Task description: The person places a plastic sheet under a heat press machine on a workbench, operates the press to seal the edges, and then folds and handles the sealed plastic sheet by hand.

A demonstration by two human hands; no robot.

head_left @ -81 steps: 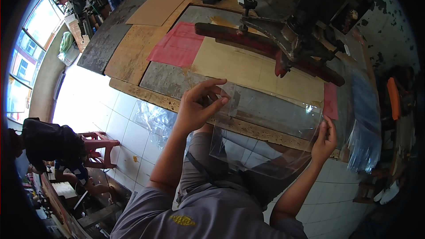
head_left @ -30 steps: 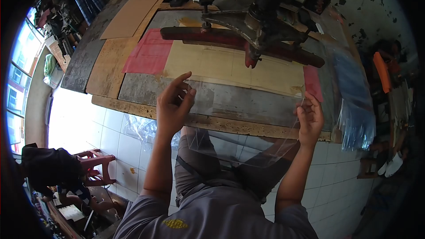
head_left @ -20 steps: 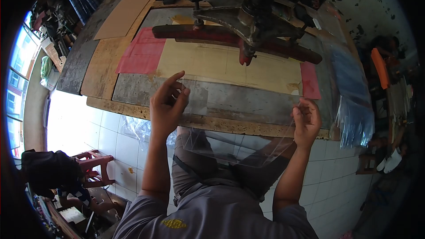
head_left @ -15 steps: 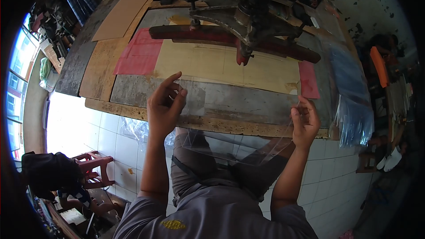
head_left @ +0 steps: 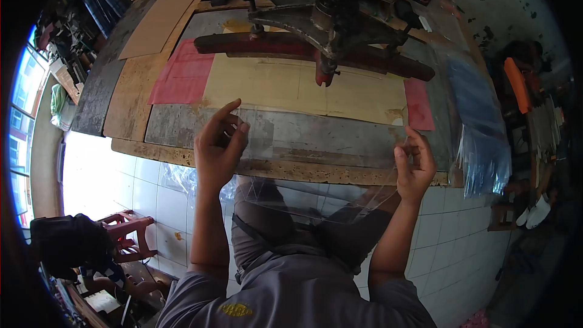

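Note:
A clear plastic sheet (head_left: 310,203) hangs between my two hands and sags over my lap at the table's front edge. My left hand (head_left: 217,143) pinches its left side between thumb and fingers. My right hand (head_left: 416,164) pinches the right side, slightly lower in view. Beyond my hands, a yellow sheet (head_left: 267,85) lies on the grey metal plate (head_left: 340,136), with a pink piece (head_left: 181,76) at its left end and a smaller pink piece (head_left: 418,102) at its right. The sheet's transparency makes its outline hard to follow.
A press with a long dark red bar (head_left: 255,47) stands over the yellow sheet. A stack of clear bluish plastic (head_left: 480,127) hangs over the table's right side. Brown cardboard (head_left: 161,21) lies at the back left. Another person sits at lower left near a red stool (head_left: 130,234).
The view has shifted slightly, so the table and press appear a little further left. Both hands keep their pinch, and the plastic sheet's lower edge appears slightly higher.

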